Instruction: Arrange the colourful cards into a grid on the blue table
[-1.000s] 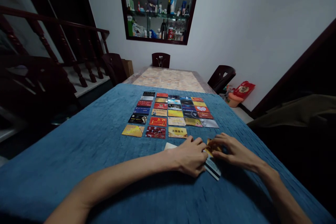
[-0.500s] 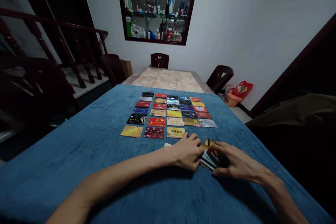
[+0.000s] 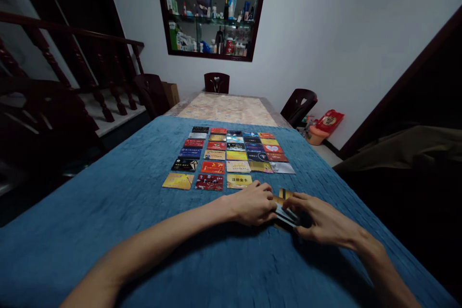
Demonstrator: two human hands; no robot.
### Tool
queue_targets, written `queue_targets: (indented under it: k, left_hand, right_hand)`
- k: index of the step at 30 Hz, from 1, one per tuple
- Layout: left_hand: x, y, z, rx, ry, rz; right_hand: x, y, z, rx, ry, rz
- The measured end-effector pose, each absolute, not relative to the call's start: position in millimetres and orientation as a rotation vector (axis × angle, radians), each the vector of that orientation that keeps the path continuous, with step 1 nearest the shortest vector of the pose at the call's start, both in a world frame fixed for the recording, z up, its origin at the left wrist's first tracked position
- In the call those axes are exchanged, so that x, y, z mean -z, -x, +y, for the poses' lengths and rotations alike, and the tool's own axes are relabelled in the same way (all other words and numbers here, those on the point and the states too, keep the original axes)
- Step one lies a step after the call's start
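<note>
My left hand (image 3: 254,203) has its fingers curled down onto the left edge of a small bunch of plastic cards (image 3: 286,216). On the other side of the bunch, my right hand (image 3: 319,219) grips it between thumb and fingers. The uppermost card looks pale with a dark stripe and is tilted. Behind the fingers a gold card (image 3: 285,193) with a dark stripe sticks out. Just beyond my left hand lies a gold card with dark characters (image 3: 238,181). To its left are a dark red card (image 3: 209,182) and a yellow card (image 3: 178,181).
Several colourful cards (image 3: 237,155) lie in rows farther up the blue cloth (image 3: 119,187). Bare patterned tabletop (image 3: 227,108) shows past the cloth. Dark chairs (image 3: 299,106) stand around the table. Dark fabric (image 3: 404,149) hangs at the right.
The pale card between my hands has tilted up. A white card corner that showed by my left wrist is now out of sight. The view has shifted slightly.
</note>
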State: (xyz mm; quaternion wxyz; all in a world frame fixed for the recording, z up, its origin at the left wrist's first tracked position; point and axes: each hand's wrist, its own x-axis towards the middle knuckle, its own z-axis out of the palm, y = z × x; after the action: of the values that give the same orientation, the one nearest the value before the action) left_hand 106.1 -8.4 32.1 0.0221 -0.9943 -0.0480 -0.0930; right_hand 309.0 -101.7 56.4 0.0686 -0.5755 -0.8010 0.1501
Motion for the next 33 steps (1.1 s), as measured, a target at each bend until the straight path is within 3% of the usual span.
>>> queue_targets:
  k: [9,33]
  left_hand:
    - [-31,-104,9,0.457,3.261,-0.228]
    - [-15,-106,19,0.876,3.286,-0.506]
  right_hand:
    - [-59,-320,-97,-0.501,1.615,-2.361]
    - [-38,-327,-86,-0.095,1.502,-2.172]
